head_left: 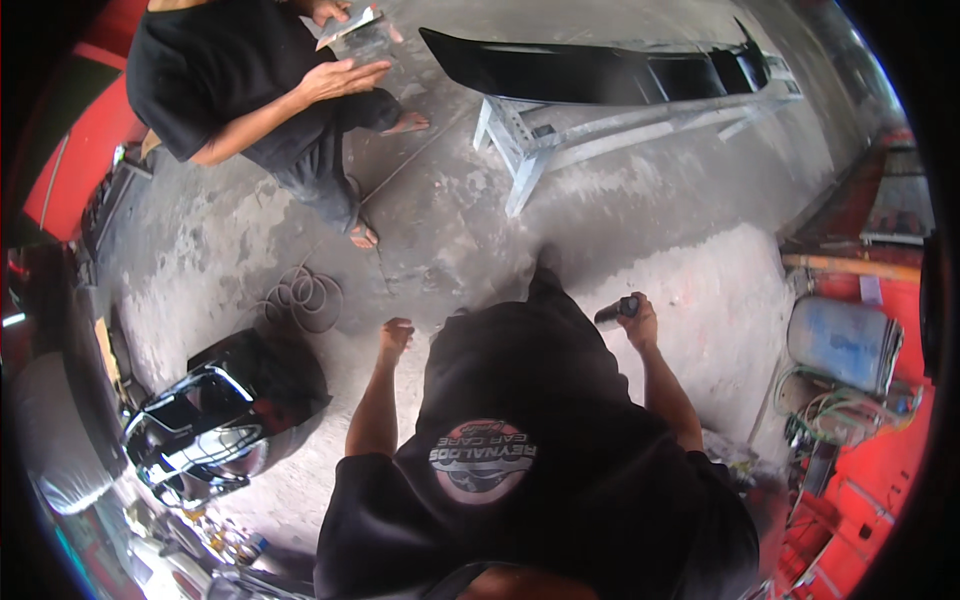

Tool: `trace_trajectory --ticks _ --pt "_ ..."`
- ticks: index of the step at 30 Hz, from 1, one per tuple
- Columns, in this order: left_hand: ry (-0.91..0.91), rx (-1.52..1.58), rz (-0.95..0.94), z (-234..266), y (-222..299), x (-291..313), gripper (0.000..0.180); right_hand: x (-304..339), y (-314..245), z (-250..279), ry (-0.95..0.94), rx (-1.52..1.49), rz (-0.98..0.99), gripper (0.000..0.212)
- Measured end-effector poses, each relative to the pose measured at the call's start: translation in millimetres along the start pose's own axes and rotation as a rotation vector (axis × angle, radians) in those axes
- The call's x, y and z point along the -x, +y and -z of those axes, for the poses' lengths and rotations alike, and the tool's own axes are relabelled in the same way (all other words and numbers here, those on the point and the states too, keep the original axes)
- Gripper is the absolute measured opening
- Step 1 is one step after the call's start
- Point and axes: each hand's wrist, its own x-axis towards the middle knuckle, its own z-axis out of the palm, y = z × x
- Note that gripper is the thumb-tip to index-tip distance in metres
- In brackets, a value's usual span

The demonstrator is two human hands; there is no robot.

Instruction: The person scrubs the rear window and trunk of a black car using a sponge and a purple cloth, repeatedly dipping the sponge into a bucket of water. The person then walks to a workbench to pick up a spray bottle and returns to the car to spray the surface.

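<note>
My right hand (641,322) is wrapped round a short black cylindrical tool (612,314), held out at my right side above the floor. Its exact kind does not show. On the other side hangs my left hand (397,335), fingers curled in loosely, with nothing seen in it. Neither hand touches anything else. Ahead of me, a long glossy black panel (590,75), like a car body part, lies across a grey metal stand (520,150). To my left, a glossy black car part with a lamp-like piece (215,440) sits on the floor, nearest my left hand.
At the upper left a person in dark clothes (240,80) holds a flat pale sheet (348,25). A thin coiled hose (303,298) lies on the stained concrete floor (440,220). On the right stand a blue container (840,340) and a tangle of hoses (850,408) by red panels.
</note>
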Motion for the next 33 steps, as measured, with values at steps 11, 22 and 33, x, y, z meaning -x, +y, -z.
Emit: trace_trajectory --ticks 11,22,33 --pt "0.123 0.516 -0.15 -188.8 -55.8 20.1 0.023 -191.4 44.7 40.8 -0.182 -0.015 0.233 0.071" --pt "0.031 0.115 0.015 -215.4 31.7 69.6 0.019 -260.8 43.1 50.2 -0.274 -0.089 0.27 0.067" --pt "-0.106 0.204 -0.066 -199.9 75.2 75.4 0.025 -236.9 41.1 30.9 -0.311 -0.054 0.175 0.069"
